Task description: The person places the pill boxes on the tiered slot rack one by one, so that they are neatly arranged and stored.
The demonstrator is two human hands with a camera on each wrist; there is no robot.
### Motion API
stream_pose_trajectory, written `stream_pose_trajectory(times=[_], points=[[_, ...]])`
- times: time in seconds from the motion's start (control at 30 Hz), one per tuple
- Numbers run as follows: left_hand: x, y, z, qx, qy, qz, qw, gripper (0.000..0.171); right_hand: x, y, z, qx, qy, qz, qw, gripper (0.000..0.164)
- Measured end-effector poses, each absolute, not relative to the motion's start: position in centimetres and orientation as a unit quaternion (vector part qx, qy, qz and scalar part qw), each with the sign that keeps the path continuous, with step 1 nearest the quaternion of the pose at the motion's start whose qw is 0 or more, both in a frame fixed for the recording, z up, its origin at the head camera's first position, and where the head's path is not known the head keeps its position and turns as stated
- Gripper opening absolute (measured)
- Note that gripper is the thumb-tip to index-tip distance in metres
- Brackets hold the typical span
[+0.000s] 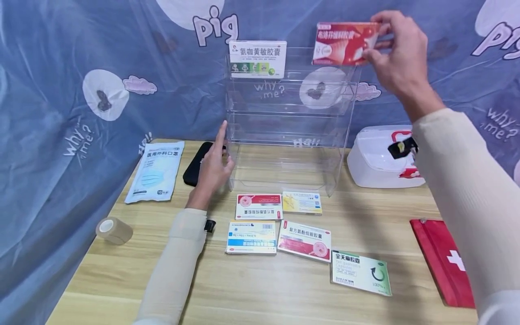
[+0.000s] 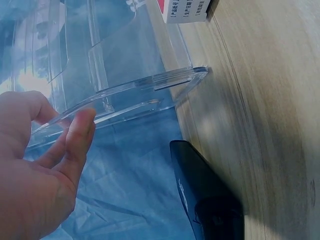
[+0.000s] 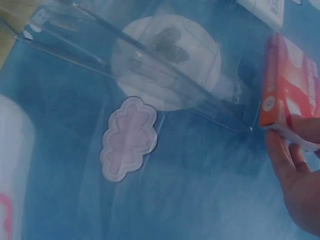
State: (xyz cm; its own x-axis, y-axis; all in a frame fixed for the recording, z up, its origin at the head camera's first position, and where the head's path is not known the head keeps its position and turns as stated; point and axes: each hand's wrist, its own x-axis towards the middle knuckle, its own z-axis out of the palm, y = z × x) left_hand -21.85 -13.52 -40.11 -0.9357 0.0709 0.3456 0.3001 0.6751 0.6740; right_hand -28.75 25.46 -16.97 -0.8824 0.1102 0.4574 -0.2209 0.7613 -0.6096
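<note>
A tiered clear plastic display rack (image 1: 284, 131) stands upright at the back of the table. My right hand (image 1: 400, 56) pinches a red-and-white medicine box (image 1: 343, 43) by its right end, at the rack's top tier on the right. The thumb is on the front of the box (image 3: 295, 85), with fingers beneath and behind. On the top tier's left stands a white and green medicine box (image 1: 257, 59). My left hand (image 1: 213, 164) holds the rack's left side panel (image 2: 135, 90) by its edge, one finger pointing up along it.
Several medicine boxes (image 1: 304, 240) lie flat before the rack. To the left are a mask packet (image 1: 156, 171), a black case (image 1: 195, 167) and a tape roll (image 1: 114, 230). A white first-aid box (image 1: 378, 158) and red pouch (image 1: 443, 262) lie to the right.
</note>
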Motion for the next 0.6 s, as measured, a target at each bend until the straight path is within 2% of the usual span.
stream_pose_trajectory(times=[0.13, 0.27, 0.6], points=[[-21.8, -13.5, -40.1, -0.099, -0.904, -0.391, 0.144, 0.109, -30.9, 24.1, -16.7, 0.050, -0.902, 0.311, 0.296, 0.048], [-21.7, -13.6, -40.1, -0.098, -0.905, -0.392, 0.136, 0.110, -32.0, 23.4, -17.4, 0.060, -0.914, 0.254, 0.310, 0.050], [-21.7, -13.6, -39.8, -0.101, -0.903, -0.394, 0.137, 0.108, -32.2, 22.2, -18.7, 0.080, -0.955, 0.202, 0.201, 0.057]])
